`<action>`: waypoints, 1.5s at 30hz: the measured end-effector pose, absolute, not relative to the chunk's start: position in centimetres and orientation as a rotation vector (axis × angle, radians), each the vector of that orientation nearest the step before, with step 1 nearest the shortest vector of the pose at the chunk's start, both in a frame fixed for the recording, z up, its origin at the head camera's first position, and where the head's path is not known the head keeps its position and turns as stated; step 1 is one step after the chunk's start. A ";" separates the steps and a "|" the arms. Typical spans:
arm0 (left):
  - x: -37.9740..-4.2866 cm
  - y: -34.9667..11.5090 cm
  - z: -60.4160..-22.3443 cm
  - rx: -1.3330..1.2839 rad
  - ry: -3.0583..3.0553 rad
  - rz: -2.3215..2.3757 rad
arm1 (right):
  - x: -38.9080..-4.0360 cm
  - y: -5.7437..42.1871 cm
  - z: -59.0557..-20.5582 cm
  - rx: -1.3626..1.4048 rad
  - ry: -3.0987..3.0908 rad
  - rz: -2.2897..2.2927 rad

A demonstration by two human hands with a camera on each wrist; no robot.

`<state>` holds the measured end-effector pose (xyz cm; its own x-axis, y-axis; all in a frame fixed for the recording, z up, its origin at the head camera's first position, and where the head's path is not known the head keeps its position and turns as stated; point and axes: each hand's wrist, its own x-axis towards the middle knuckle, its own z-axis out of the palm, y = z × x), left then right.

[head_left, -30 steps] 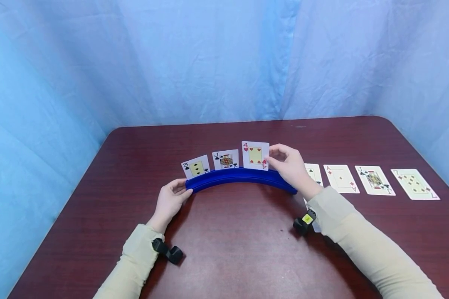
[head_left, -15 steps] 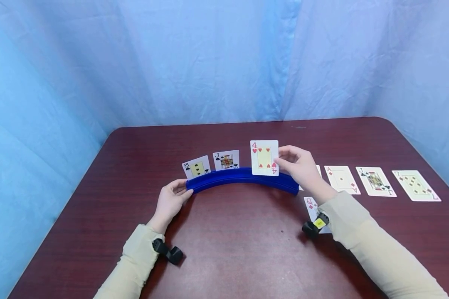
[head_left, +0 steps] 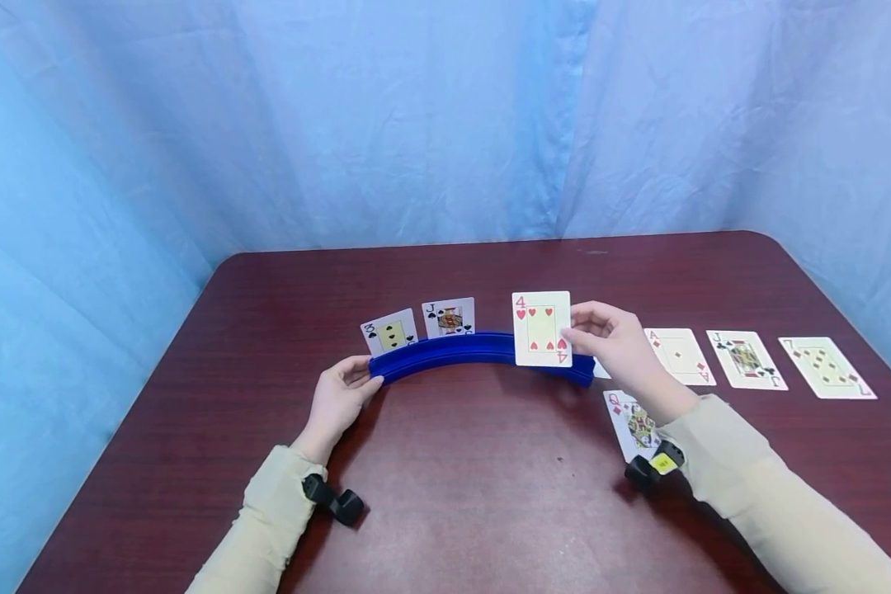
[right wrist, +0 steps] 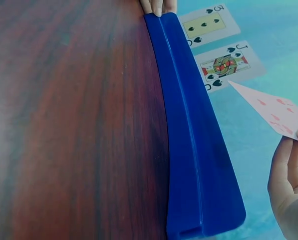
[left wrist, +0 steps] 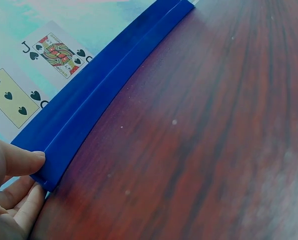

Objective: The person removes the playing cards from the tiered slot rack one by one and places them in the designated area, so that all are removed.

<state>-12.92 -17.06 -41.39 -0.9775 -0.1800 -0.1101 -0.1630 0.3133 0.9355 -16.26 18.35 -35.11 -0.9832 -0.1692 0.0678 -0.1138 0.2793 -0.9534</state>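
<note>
My left hand (head_left: 339,400) pinches the left end of a blue curved card holder (head_left: 445,350), thumb on top in the left wrist view. Upright in the holder stand the three of spades (head_left: 389,332) and, to its right, the jack of spades (head_left: 449,318). Between thumb and fingers, my right hand (head_left: 624,346) holds the four of hearts (head_left: 541,330) by its right edge. In the head view that card covers part of the holder's right half. The right wrist view shows the four of hearts (right wrist: 278,110) tilted and apart from the holder.
Face up on the dark red table (head_left: 475,487), to the right, lie the ace of diamonds (head_left: 679,356), jack of clubs (head_left: 747,360) and seven of diamonds (head_left: 827,369). The queen of diamonds (head_left: 629,422) lies nearer, partly under my right wrist. My right hand hides most of another card.
My right hand has moved right and nearer, carrying the four of hearts away from the holder's back edge. More of the queen of diamonds shows. My left hand stays put.
</note>
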 end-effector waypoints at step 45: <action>-12.9 -16.6 -41.5 0.295 -2.516 -1.816 | -10.5 40.2 -38.2 -0.123 2.563 -1.697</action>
<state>-12.92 -16.59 -41.45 -0.9817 -0.1672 -0.0906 -0.1387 0.3035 0.9427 -10.55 40.19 -38.18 -0.9947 -0.1024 -0.0106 -0.0302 0.3886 -0.9209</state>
